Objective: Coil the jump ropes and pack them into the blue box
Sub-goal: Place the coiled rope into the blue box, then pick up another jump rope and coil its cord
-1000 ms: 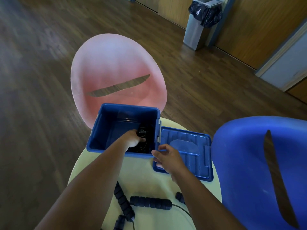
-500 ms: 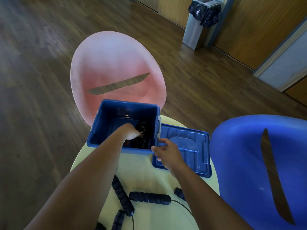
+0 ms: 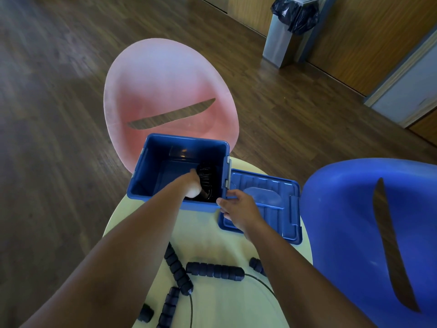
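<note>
In the blue box point(image 3: 151, 171) the left grip point(image 3: 192, 185) meets the coiled jump rope point(image 3: 208, 176), clasp untellable; the released right grip point(image 3: 236, 207) touches its corner.

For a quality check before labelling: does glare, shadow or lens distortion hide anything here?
Head view: the wide lens bends the floor boards near the edges; head view: bright light washes out the wrist of the left hand; head view: the blue box is dark inside, so the coiled jump rope reads as one black mass.
</note>
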The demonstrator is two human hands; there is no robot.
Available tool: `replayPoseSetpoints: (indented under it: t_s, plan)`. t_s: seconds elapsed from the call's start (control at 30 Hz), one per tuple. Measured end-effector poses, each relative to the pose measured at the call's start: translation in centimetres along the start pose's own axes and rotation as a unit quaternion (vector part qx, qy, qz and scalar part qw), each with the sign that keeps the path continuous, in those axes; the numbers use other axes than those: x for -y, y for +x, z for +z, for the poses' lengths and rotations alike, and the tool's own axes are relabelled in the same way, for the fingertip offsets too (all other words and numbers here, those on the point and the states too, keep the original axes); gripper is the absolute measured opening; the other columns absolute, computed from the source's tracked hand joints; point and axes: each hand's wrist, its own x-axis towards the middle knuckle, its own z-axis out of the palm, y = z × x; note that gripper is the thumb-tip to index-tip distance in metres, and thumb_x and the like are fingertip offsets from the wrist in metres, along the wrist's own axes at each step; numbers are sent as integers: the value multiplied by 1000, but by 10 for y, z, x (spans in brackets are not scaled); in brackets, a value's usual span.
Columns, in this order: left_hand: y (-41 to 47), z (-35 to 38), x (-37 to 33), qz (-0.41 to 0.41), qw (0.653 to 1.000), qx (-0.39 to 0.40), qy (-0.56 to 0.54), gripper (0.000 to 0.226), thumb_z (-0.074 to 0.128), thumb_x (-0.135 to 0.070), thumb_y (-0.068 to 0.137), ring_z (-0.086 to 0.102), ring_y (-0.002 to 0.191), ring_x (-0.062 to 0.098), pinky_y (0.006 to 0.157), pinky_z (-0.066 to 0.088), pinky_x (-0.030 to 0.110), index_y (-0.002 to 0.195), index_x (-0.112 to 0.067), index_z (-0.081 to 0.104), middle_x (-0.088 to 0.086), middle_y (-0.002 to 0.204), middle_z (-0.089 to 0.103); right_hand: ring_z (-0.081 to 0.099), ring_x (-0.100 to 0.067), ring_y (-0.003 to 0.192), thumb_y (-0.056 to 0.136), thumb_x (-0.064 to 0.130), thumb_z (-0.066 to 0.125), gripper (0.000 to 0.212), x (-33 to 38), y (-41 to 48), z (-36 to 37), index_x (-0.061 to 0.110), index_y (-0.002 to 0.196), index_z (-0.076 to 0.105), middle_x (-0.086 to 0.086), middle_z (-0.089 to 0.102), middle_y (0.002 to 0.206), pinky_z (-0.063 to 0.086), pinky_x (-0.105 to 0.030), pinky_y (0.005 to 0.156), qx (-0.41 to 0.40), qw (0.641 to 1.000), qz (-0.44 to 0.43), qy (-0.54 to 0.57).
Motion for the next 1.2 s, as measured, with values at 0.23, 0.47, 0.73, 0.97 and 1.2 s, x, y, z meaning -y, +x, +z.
replayPoseSetpoints:
  t_s: [0.23,0.47,0.73,0.97,1.2]
  plan:
    - [-9,-19,12,19,998,-26,-61,80,78,-41,85,69,101,34,89,59,45,145,-7,37,17,122,63,67,-27,95,90,36,68,21,4,-7,-6,22,103,60,-5,68,101,56,-41,83,-27,997,-26,-63]
    - [-45,-33,15,61,989,-118,-69,53,68,-38,94,58,119,32,95,44,36,138,-14,52,11,136,58,67,-22,95,90,38,62,13,10,-33,-34,26,93,65,-1,68,101,51,-37,71,-35,991,-46,-121]
    - [-134,12,6,127,950,-211,-190,17,59,-35,98,65,86,16,63,48,26,114,-30,62,-8,104,67,61,-9,83,93,29,57,8,-11,-87,-67,26,88,63,8,66,88,41,-22,65,-40,978,-105,-173]
    - [-171,105,4,60,923,-154,-348,7,65,-30,96,68,77,24,73,57,37,103,-28,62,3,99,68,59,-11,79,92,20,52,15,-65,-111,-120,21,82,63,7,66,85,44,-24,65,-12,963,-88,-254]
    - [-176,209,-15,-126,910,-79,-388,40,53,-35,102,68,85,34,65,50,34,140,-35,42,5,87,58,59,-21,105,92,29,63,27,-155,-101,-173,20,116,60,-2,57,112,50,-34,88,64,916,-93,-386]
